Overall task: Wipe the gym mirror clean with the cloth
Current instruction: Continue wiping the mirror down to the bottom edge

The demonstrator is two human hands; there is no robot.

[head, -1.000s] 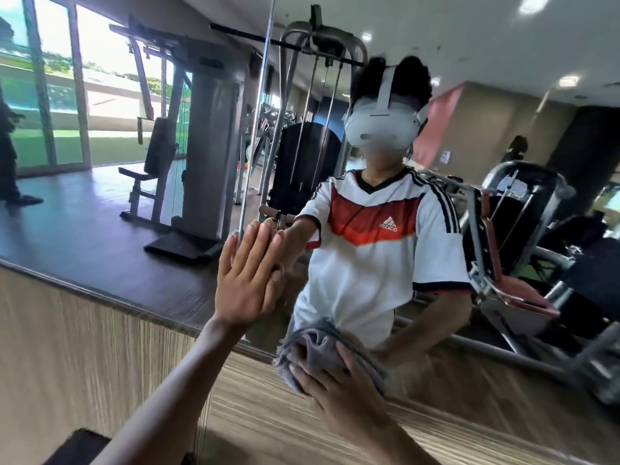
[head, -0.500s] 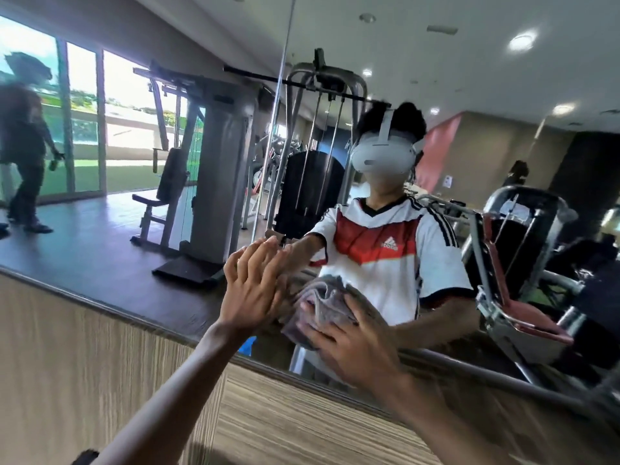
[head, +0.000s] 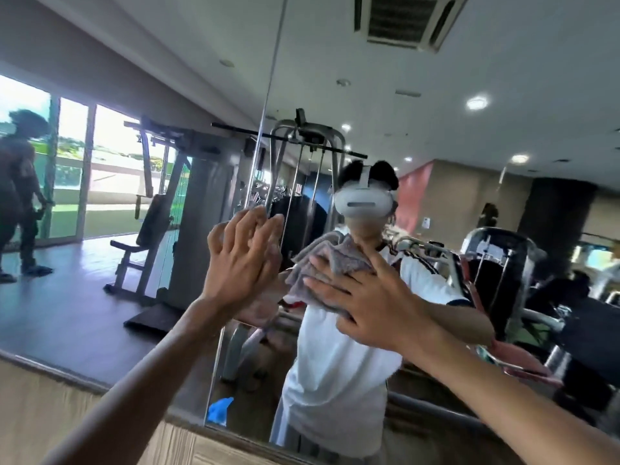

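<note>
Left hand (head: 240,263): released, fingers loosely spread, resting against the mirror (head: 100,313).
Right hand (head: 365,297): fingers straight and splayed, pressing the grey cloth (head: 332,260) to the glass.

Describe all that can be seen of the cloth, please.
The cloth is grey, soft and towel-like, bunched into a crumpled wad with folds and loose edges. It lies against the mirror. The right hand presses it to the glass with spread fingers and covers its lower right part. The left hand rests on the mirror just to its left; whether they touch is unclear.
</note>
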